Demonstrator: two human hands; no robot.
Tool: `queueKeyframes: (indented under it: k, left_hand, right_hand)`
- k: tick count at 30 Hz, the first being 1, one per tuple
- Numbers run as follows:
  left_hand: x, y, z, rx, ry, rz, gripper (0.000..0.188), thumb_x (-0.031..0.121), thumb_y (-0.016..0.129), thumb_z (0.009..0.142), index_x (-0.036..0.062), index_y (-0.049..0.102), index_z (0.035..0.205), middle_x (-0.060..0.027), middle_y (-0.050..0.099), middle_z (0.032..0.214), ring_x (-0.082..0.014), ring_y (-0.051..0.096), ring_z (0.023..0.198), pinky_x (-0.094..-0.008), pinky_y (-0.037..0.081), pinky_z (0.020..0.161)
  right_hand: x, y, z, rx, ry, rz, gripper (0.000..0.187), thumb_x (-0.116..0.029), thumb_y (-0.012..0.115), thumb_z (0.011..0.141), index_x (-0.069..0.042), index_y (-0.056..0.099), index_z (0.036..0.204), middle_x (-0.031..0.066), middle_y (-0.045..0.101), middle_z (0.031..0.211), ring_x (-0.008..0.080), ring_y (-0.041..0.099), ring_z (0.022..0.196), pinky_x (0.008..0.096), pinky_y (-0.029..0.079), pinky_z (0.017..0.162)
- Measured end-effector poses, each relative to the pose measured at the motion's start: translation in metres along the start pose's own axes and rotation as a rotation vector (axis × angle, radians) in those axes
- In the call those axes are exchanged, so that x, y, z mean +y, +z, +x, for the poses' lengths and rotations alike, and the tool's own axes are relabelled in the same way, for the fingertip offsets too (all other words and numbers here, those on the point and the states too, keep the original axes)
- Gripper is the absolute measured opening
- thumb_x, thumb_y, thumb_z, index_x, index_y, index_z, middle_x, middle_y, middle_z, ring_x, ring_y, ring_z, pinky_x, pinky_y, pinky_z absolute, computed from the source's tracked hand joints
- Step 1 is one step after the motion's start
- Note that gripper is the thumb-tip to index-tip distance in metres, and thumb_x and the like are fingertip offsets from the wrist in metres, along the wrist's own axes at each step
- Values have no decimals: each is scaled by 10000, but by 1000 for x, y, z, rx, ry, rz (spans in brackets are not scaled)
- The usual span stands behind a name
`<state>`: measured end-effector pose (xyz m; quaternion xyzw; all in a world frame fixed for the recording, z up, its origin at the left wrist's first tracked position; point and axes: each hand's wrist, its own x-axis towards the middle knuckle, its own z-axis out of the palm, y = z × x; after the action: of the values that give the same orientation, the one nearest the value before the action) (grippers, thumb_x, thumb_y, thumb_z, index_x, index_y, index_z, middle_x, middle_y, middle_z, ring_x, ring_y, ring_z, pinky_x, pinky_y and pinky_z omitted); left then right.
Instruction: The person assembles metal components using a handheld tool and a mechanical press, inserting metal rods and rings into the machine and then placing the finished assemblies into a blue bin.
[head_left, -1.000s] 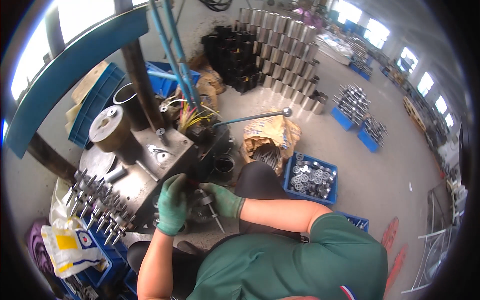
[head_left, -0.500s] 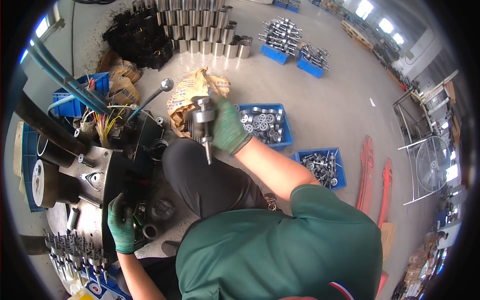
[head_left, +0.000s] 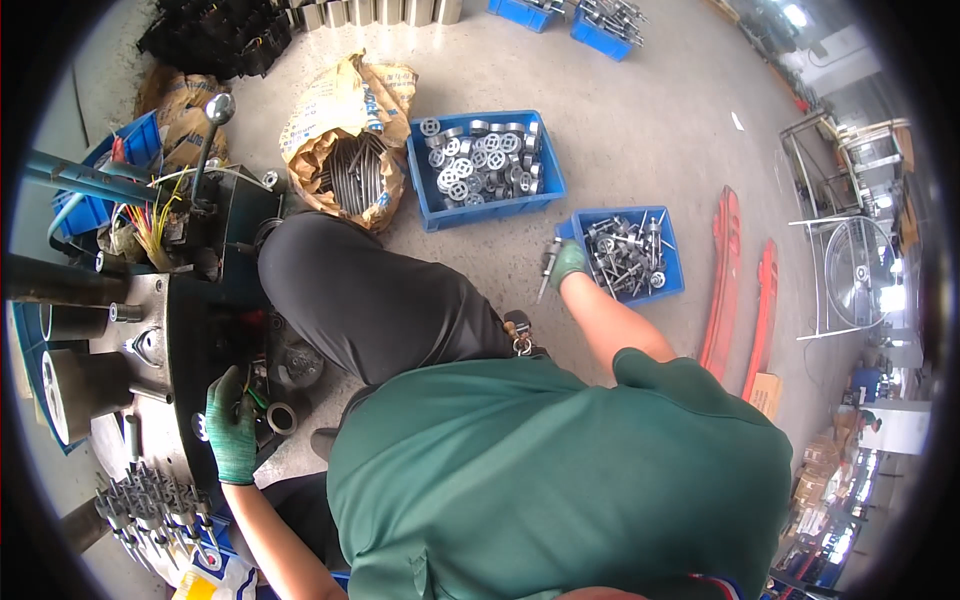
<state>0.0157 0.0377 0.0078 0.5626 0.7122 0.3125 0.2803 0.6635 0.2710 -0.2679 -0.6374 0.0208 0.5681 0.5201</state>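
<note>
My right hand (head_left: 570, 262), in a green knit glove, is closed around a metal shaft with a thicker collar (head_left: 549, 268). It is held beside the left wall of a small blue bin (head_left: 674, 262) heaped with similar shafted parts. The shaft points down toward the floor, outside the bin. My left hand (head_left: 232, 430), gloved the same way, rests by the front edge of the machine's metal table (head_left: 170, 410). Its fingers are apart and slightly bent, and I make out nothing held in them.
A blue bin (head_left: 490, 214) of round slotted metal pieces stands beyond my knee. Left of it, a torn paper sack (head_left: 335, 105) holds metal rods. Shafted parts (head_left: 155, 510) stand clustered at the machine's near corner. A ball-ended lever (head_left: 218, 110) rises behind; red bars (head_left: 720, 290) lie at right.
My right hand has swung right and nearer, carrying the metal shaft from above my knee to the small blue bin. The view has shifted; my left hand stays by the machine.
</note>
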Motion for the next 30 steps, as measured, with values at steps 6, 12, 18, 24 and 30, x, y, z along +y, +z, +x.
queueKeyframes:
  k: [6, 12, 18, 24, 30]
  left_hand:
    - [-3, 7, 0, -41, -53, 21, 517, -108, 618, 913, 19, 603, 1414, -102, 605, 1338, -202, 633, 1195, -310, 507, 1020]
    - [-3, 0, -6, -33, -35, 147, 480, -62, 636, 928, 38, 621, 1397, -118, 607, 1358, -227, 640, 1203, -320, 525, 1008]
    - [-5, 10, -1, 8, 22, 144, 440, -44, 669, 923, 55, 653, 1351, -139, 619, 1273, -246, 645, 1125, -342, 579, 936]
    - [58, -37, -39, 400, -38, -17, 487, -83, 624, 893, -10, 617, 1375, -138, 670, 1303, -232, 691, 1131, -356, 562, 975]
    - [42, -30, -84, 1023, -38, -872, 356, 158, 691, 984, -7, 638, 1294, -142, 707, 1196, -198, 701, 972, -313, 558, 808]
  right_hand:
    - [-69, -87, 19, 222, -227, -224, 304, -438, 660, 881, -203, 562, 714, 33, 523, 575, 228, 551, 499, 402, 406, 435]
    - [-95, -54, 6, 297, -586, -868, 419, -328, 681, 890, -52, 713, 1204, 134, 751, 992, 271, 713, 854, 422, 560, 792]
    - [-120, -62, 73, 243, -836, -1390, 414, -329, 638, 941, -50, 720, 1236, 181, 744, 1206, 335, 694, 1084, 426, 512, 969]
    - [-26, 144, 3, -412, -792, -902, 301, -146, 648, 980, -13, 699, 1246, 116, 725, 1186, 241, 665, 1088, 371, 519, 976]
    - [-36, 343, -232, -1164, -1310, -827, 235, -56, 597, 1042, 5, 656, 1260, 83, 703, 1184, 172, 648, 1076, 324, 518, 981]
